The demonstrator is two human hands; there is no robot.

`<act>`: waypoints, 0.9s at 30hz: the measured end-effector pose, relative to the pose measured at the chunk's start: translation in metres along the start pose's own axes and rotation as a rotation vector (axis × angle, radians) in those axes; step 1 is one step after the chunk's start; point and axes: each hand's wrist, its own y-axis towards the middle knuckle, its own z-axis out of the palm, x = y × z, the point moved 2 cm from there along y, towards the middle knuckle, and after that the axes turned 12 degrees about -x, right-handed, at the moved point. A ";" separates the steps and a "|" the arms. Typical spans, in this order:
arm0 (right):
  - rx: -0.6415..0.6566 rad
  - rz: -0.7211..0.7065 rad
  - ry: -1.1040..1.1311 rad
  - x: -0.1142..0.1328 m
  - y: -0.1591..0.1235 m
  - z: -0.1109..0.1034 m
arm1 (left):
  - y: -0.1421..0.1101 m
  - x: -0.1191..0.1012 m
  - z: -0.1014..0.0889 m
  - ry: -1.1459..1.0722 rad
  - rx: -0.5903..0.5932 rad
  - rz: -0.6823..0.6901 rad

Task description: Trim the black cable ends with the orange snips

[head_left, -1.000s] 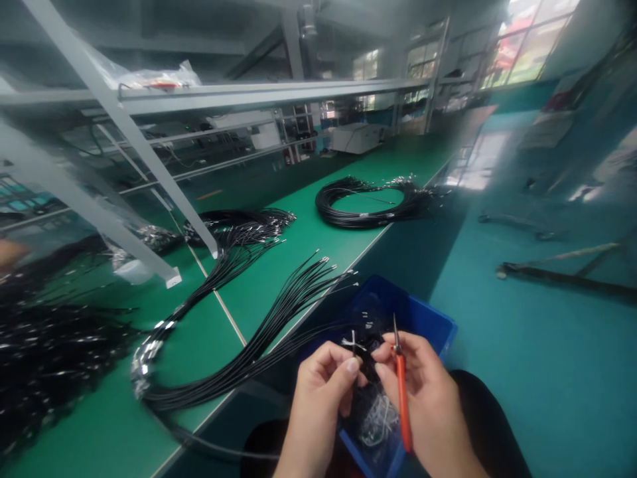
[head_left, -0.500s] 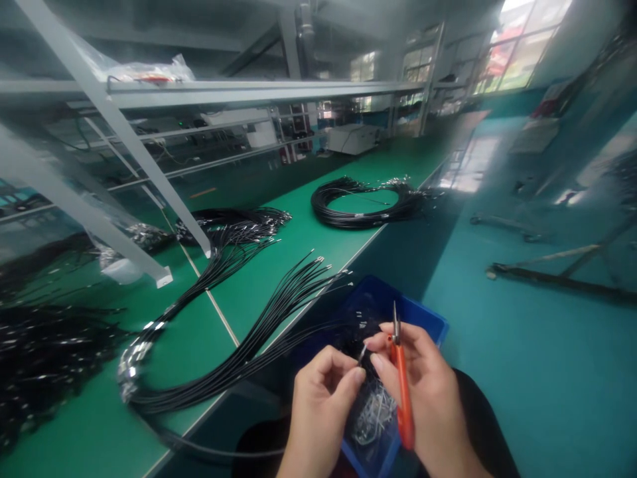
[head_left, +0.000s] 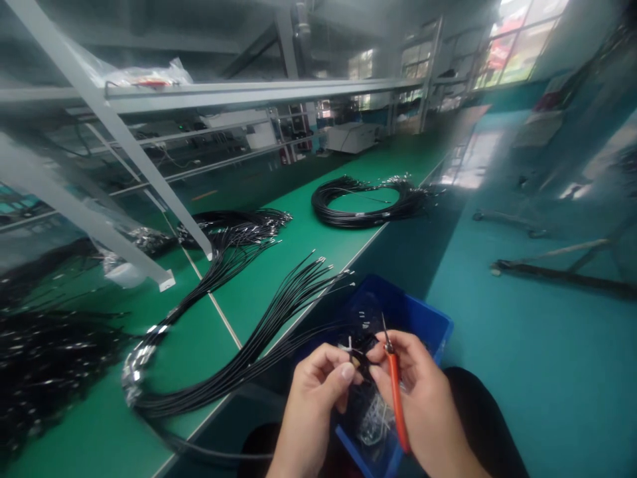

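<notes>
My left hand pinches the end of a thin black cable, with a small pale tip poking up beyond the fingers. In my right hand lie red-handled snips, their narrow metal jaws pointing up and away. The right thumb and forefinger are close to the left fingertips; whether they also touch the cable I cannot tell. Under both hands is a blue bin with clear plastic bits and dark pieces in it. A bundle of black cables curves over the green bench toward the bin.
A coil of black cables lies farther along the green bench. More cable bundles are at the left. White shelf posts stand on the bench. A wheeled stand's leg rests on the floor at right.
The snips have turned in my right hand, their jaws now tilting left. My left hand has rolled its grip, and a pale tip now sticks up above its fingers.
</notes>
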 end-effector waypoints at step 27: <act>0.401 0.520 0.090 0.001 -0.016 0.012 | 0.009 0.009 -0.007 0.028 0.016 0.073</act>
